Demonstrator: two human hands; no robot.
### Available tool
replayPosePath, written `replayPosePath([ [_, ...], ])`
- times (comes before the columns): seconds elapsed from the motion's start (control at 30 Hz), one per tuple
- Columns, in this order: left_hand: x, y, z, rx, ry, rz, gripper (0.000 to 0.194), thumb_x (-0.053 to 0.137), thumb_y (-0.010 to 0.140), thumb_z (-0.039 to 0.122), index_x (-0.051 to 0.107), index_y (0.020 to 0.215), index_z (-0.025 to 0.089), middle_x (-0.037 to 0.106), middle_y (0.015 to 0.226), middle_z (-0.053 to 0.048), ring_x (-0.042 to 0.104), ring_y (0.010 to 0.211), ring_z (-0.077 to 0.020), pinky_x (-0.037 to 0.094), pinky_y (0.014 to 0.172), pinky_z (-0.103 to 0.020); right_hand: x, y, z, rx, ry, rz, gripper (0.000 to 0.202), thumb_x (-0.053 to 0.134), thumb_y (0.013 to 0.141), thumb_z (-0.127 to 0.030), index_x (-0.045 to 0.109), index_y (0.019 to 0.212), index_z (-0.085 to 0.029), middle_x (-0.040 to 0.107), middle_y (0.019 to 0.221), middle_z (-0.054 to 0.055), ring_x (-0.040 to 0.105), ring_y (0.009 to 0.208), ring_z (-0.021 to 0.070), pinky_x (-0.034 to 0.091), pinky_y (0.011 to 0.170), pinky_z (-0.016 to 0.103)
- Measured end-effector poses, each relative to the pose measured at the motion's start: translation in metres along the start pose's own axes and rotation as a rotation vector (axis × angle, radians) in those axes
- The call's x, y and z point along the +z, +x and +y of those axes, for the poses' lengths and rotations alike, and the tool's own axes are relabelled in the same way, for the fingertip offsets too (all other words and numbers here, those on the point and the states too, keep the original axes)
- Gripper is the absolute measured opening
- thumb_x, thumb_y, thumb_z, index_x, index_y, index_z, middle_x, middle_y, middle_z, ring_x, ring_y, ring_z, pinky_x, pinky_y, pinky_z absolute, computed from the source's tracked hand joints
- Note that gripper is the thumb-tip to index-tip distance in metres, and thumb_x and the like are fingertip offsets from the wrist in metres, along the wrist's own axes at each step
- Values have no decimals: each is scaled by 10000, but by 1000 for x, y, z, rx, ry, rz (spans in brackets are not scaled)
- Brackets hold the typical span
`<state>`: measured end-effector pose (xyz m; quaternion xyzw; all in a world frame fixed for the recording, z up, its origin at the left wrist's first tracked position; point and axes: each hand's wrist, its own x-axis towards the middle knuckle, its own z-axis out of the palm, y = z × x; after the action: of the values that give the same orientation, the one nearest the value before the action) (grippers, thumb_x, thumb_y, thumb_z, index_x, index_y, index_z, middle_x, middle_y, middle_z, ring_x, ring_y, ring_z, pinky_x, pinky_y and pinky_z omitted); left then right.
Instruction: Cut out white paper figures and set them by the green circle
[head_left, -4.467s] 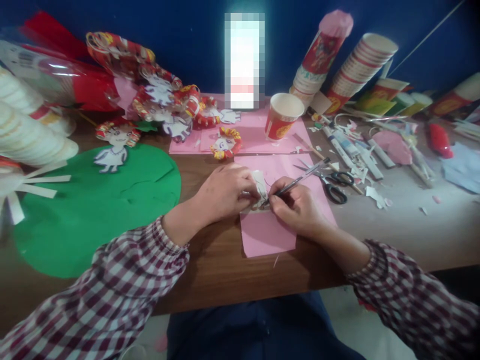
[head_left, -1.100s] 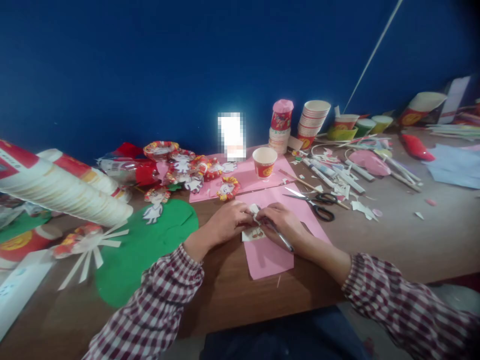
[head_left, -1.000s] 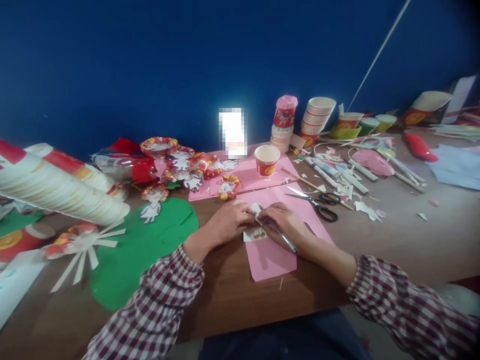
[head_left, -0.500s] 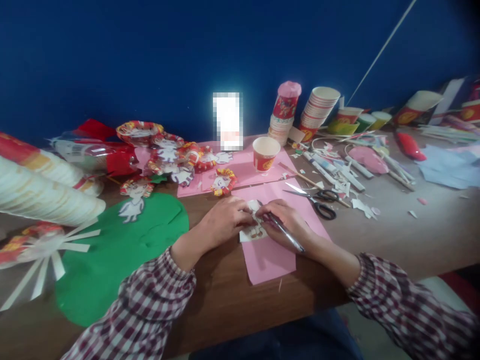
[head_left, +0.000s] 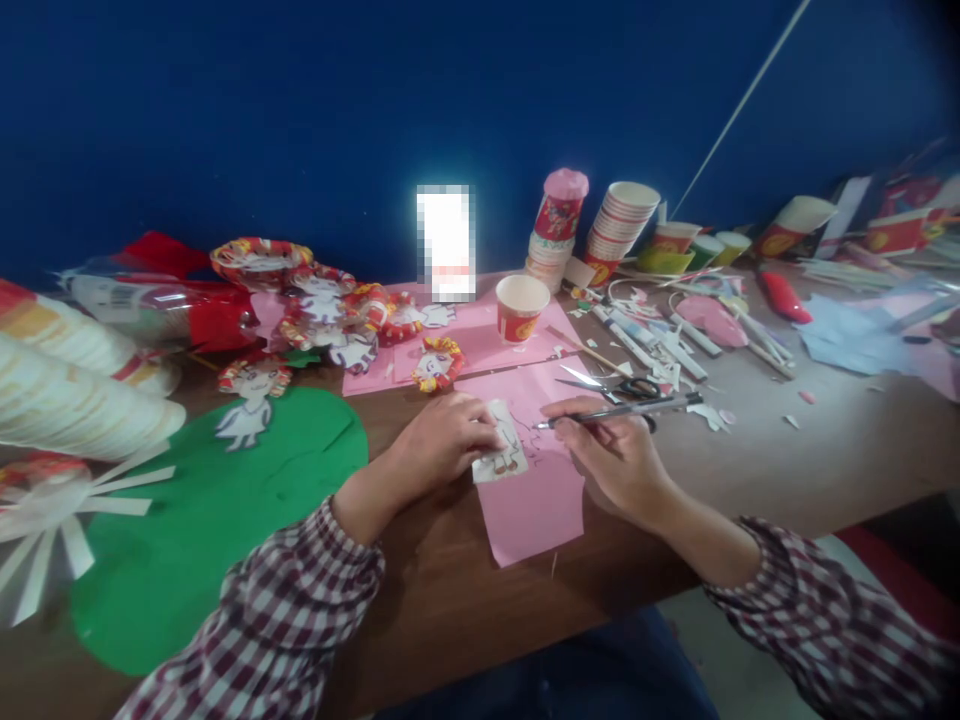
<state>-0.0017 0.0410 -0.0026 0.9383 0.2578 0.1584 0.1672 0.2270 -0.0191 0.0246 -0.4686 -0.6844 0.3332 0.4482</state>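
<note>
My right hand [head_left: 619,450] grips a pen [head_left: 637,408], its tip over the pink paper [head_left: 534,520] just right of a small white paper cutout [head_left: 504,448] with a drawn figure. Fine dark lines run on the pink sheet between cutout and pen tip. My left hand [head_left: 444,440] lies on the left edge of the cutout, fingers bent together and pressing it down against the pink sheet. Open scissors [head_left: 637,386] rest just beyond my right hand. A red and white paper cup [head_left: 521,308] stands behind on more pink paper.
A green sheet [head_left: 225,520] and long stacks of cups [head_left: 82,390] are on the left. Several decorated paper figures [head_left: 352,320] lie at the back left. Markers [head_left: 637,340], paper scraps and upright cup stacks [head_left: 622,225] occupy the back right. The table's front edge runs below my hands.
My right hand has moved right, off the cutout, and the pen has swung round so its tip points left. Drawn lines beside the cutout are now exposed. My left hand stays on it.
</note>
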Motion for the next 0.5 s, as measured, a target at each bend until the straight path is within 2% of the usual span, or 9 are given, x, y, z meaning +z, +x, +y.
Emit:
replayPosePath([
  [0.17,0,-1,1,-1,16,-8,188,533,906,292,717,946,278,655,994,-37,543,931,-181,392,820,-326,14,-6,-3,65,-66,-64,83,578,852,-207,653,876,-180,666,748,18,605,631,128,496,538,221],
  [0.37,3,0,-3,12,15,2,179,540,903,303,715,939,281,656,972,-32,551,927,-171,391,808,-315,32,-12,9,-8,-87,-100,77,609,810,-175,645,878,-171,685,771,29,621,653,130,505,589,228],
  [0.5,4,0,-3,10,25,-13,175,545,900,300,715,890,262,658,954,-27,555,914,-169,387,815,-322,36,-13,9,-72,-177,-102,35,617,807,-185,635,836,-182,666,692,6,590,570,114,487,551,220],
])
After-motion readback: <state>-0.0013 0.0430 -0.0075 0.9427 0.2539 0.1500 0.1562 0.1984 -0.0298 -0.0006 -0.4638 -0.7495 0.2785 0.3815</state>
